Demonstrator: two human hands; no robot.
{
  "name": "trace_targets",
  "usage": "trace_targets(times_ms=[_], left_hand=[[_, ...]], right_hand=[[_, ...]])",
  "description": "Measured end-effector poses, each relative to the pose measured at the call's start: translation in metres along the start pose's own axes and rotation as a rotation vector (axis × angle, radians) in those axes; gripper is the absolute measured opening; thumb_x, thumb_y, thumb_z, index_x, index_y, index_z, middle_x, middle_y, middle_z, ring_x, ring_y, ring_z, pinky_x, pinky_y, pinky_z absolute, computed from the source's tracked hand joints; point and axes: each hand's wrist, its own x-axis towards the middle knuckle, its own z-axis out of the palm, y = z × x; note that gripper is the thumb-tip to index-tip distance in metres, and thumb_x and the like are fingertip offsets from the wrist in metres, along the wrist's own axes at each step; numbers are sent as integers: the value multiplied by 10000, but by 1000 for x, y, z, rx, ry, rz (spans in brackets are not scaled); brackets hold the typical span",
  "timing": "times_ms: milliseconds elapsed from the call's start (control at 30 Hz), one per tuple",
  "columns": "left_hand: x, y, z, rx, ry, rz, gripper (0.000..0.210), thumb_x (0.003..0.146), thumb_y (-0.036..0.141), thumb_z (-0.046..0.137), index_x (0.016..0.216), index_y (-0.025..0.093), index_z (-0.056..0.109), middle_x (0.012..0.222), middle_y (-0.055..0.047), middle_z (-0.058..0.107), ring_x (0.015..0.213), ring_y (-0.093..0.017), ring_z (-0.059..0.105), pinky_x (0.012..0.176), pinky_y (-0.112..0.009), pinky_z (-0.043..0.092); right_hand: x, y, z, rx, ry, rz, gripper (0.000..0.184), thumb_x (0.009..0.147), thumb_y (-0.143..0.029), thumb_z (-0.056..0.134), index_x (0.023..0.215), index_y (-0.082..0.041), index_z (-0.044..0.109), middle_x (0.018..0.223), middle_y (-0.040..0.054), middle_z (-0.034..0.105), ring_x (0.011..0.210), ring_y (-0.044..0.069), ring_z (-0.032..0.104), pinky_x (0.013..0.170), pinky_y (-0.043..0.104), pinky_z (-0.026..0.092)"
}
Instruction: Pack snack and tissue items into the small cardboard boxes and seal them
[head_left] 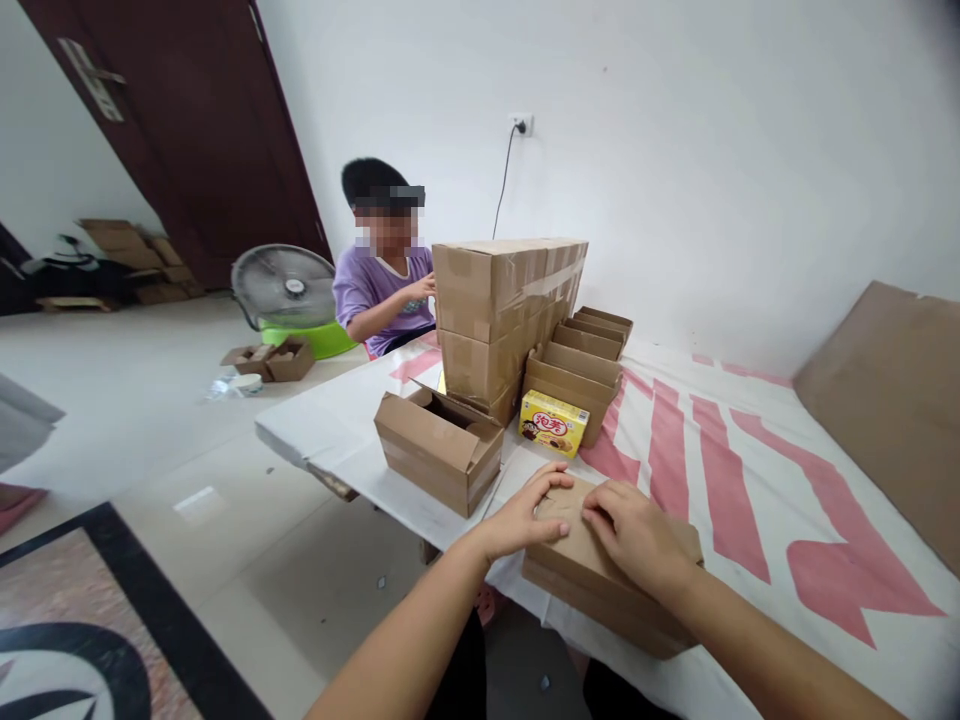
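Observation:
A closed cardboard box lies at the near edge of the table, under both hands. My left hand rests on the left end of its top, fingers spread and the thumb stretched over the cardboard. On the same top, my right hand has its fingers curled and pinched together; what they hold, if anything, is hidden. Just beyond the hands stands a yellow printed snack box. To the left of it sits an open cardboard box with raised flaps.
Taped cartons form a tall stack mid-table, with several open boxes in a row on its right. Behind the stack sits a person in a purple shirt. A large cardboard sheet leans at right; a fan stands on the floor.

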Motion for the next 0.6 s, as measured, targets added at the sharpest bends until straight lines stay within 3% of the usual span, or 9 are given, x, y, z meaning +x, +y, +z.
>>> trace_targets(times_ms=[400,600], left_hand=[[-1,-1,1,-20,-3,-21,653,733,511,735,1288,233,533,1599,-138,253,1501,-298,197,1218,-455,145],[-2,0,-1,-18,-13,-27,668,731,522,727,1285,213,518,1600,-152,240,1499,-301,201,1216,-442,151]], right_hand=[[3,19,-6,181,40,236,229,935,-329,379,829,-230,557,772,24,695,729,217,662,686,354,485],[-18,31,-27,346,133,302,288,935,-442,429,857,-223,599,804,35,716,781,220,683,722,354,521]])
